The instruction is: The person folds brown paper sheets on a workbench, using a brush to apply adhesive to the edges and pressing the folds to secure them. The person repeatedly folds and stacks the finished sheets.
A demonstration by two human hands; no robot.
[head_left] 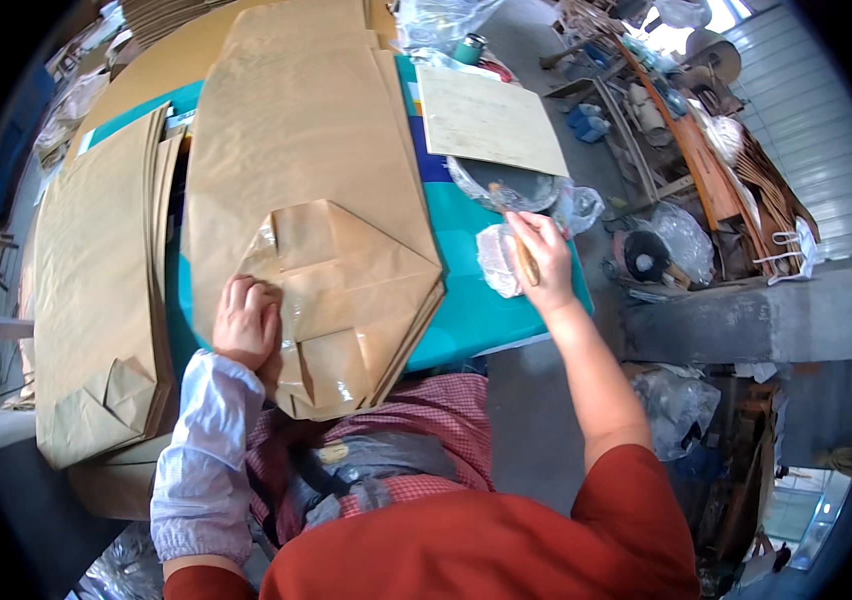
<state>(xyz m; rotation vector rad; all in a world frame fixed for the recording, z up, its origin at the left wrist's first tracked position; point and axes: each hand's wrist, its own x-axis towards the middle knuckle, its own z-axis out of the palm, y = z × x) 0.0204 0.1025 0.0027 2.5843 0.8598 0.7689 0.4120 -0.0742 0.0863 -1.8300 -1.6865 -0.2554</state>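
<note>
A stack of brown paper bags (306,120) lies lengthwise in front of me, the top one's end folded into a pointed bottom with flaps (341,265). Shiny wet streaks show along the flap edges. My left hand (249,318), its forearm in a white sleeve cover, presses with curled fingers on the left edge of that fold. Off to the right, my right hand (544,262) is closed round a wooden-handled brush (525,263). The brush's far end points into a plastic-lined bowl (506,186); its tip is hard to make out.
More folded paper bags (96,270) lie at the left. A pale board (491,118) partly covers the bowl. Crumpled whitish material (497,260) sits on the teal tabletop (466,325) beside my right hand. A green-lidded container (469,48) and cluttered shelving (681,130) stand farther off.
</note>
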